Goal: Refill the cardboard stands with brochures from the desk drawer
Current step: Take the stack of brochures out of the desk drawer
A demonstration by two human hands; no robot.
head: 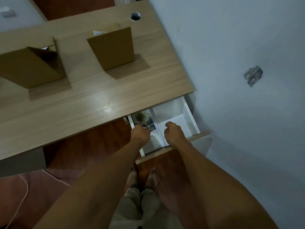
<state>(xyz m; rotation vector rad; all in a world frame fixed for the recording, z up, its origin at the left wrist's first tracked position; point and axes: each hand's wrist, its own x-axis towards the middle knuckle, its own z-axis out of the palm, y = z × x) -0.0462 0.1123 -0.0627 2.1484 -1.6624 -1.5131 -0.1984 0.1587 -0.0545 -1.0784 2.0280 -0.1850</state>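
Observation:
The desk drawer (189, 116) is pulled out under the right end of the desk (82, 104). A stack of brochures (145, 119) lies in its left half, with a photo cover on top. My left hand (140, 134) is curled over the stack's left side. At the stack's right edge is my right hand (174, 133), fingers bent down and hidden. Two cardboard stands are on the desk: the left stand (31, 66) and the right stand (113, 50). A bit of white paper shows at the top of each.
The drawer's right half shows a bare white bottom. A round cable hole (136, 16) sits near the desk's far edge. A pale wall with a chipped patch (253, 76) runs close on the right. My bare feet (148, 177) stand on the reddish floor below the drawer.

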